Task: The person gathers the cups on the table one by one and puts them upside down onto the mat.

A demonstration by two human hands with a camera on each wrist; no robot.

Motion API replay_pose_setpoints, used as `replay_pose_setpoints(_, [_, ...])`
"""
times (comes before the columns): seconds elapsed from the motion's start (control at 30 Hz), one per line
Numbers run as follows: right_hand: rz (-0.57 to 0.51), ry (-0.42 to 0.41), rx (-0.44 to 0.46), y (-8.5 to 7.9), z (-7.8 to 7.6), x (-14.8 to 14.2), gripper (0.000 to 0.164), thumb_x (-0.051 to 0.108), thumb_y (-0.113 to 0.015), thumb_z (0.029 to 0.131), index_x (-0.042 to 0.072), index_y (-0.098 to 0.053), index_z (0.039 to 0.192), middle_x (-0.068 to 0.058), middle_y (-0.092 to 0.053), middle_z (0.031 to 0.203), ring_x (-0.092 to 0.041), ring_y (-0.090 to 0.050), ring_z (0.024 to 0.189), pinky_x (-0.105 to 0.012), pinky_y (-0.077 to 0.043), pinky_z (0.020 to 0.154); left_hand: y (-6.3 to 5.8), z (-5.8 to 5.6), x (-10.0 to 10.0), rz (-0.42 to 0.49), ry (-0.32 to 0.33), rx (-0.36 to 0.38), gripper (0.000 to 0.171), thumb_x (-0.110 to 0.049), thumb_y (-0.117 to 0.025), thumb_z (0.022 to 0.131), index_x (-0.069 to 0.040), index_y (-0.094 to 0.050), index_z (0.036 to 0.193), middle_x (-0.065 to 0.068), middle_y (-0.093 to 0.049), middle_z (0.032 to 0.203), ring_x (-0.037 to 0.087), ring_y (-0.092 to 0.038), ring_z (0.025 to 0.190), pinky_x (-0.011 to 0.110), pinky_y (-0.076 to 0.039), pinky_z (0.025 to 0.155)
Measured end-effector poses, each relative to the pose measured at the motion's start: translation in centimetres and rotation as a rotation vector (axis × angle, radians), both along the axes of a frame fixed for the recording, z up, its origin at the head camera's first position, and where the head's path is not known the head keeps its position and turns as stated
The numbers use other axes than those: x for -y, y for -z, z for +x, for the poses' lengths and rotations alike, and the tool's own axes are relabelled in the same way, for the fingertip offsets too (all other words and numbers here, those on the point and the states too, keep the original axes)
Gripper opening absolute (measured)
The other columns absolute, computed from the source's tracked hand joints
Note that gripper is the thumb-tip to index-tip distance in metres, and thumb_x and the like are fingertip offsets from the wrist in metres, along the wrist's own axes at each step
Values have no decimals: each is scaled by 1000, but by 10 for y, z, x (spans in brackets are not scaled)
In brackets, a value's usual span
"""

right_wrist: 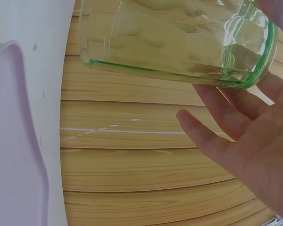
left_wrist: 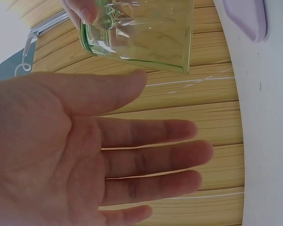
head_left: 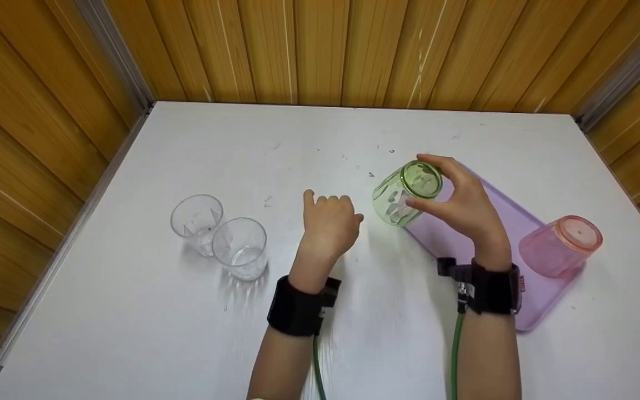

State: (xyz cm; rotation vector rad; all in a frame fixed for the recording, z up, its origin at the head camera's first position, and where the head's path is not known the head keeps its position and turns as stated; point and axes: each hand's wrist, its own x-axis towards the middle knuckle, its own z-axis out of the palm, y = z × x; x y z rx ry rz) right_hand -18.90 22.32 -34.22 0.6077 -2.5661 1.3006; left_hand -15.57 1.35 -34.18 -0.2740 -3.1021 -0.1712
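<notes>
My right hand (head_left: 467,208) grips a green-tinted clear glass (head_left: 389,197) near its base, thumb on one side and fingers on the other. The glass is upside down and tilted, its base toward the head camera, over the far left end of a purple tray (head_left: 498,214). In the right wrist view the green glass (right_wrist: 160,37) shows above the table surface. My left hand (head_left: 330,225) hangs over the table to the left of it, holding nothing. The left wrist view shows that hand's fingers (left_wrist: 151,160) straight and the thumb extended, below the green glass (left_wrist: 146,33).
A pink glass (head_left: 556,247) stands upside down on the near right part of the tray. Two clear glasses (head_left: 245,250) stand upright side by side on the left of the white table (head_left: 131,333). Wood-patterned walls (head_left: 320,55) border the table's back and sides.
</notes>
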Motion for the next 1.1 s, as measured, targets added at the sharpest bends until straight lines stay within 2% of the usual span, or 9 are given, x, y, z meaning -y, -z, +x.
replay_pose_setpoints(0.2, [7,27,25,-1,1,-2,66,12,-78,70,9,-49,129,-10,-51,129,-25,-44,120,-50,-27,102,1,1,3,7,-8,-41,34,-38,-56,87,-6,-66,88,10,-67,82,26,-63,86,47,-29,97])
replay_pose_setpoints(0.33, [8,29,40,-1,0,-4,67,9,-77,70,6,-47,130,-12,-50,130,-28,-42,122,-51,-25,103,0,1,8,13,-22,-37,34,-38,-56,87,-6,-66,87,10,-67,82,27,-63,85,47,-29,97])
replay_pose_setpoints(0.63, [2,27,25,0,0,-6,66,19,-78,70,15,-49,130,-6,-51,129,-22,-44,121,-48,-26,104,-2,0,19,33,-44,-8,35,-39,-55,88,-5,-65,90,11,-67,85,28,-62,87,47,-28,98])
replay_pose_setpoints(0.93, [6,31,17,2,-2,-9,69,21,-79,70,11,-48,130,-7,-51,129,-22,-45,120,-48,-27,103,-6,-1,27,51,-71,54,36,-38,-52,90,-5,-64,97,12,-67,91,29,-61,92,48,-26,100])
replay_pose_setpoints(1.1, [12,50,16,2,-2,-10,68,20,-80,69,16,-50,129,-5,-52,127,-20,-46,115,-44,-29,99,-6,0,34,24,-119,9,36,-36,-54,89,-3,-65,96,13,-67,90,30,-62,91,48,-29,98])
